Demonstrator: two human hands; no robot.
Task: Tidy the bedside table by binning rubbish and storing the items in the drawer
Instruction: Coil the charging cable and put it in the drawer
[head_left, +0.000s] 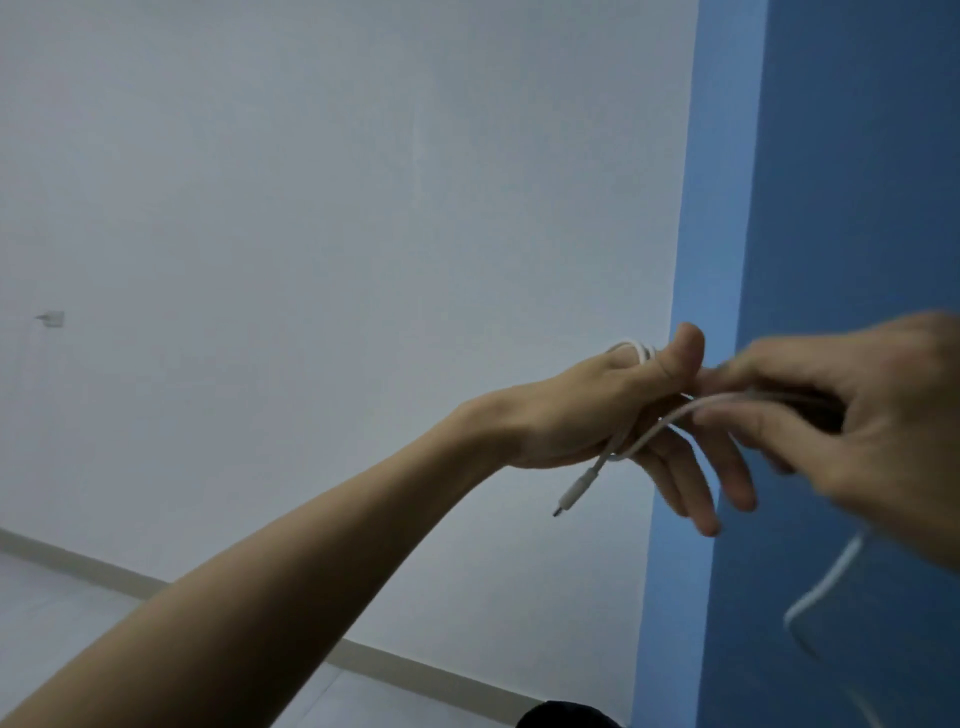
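A white charging cable (621, 448) is looped around my left hand (597, 415), which is raised at chest height with fingers spread and pointing down-right. The cable's plug end (570, 496) hangs loose below the palm. My right hand (852, 415), blurred with motion, pinches the cable just right of the left hand. The cable's free length (826, 582) dangles in a loop beneath the right hand. The bedside table, drawer and bin are out of view.
A white wall (337, 234) fills the left and middle. A blue wall section (841, 182) stands at the right. The floor and skirting board (104, 571) run along the bottom left. A dark object (566, 716) shows at the bottom edge.
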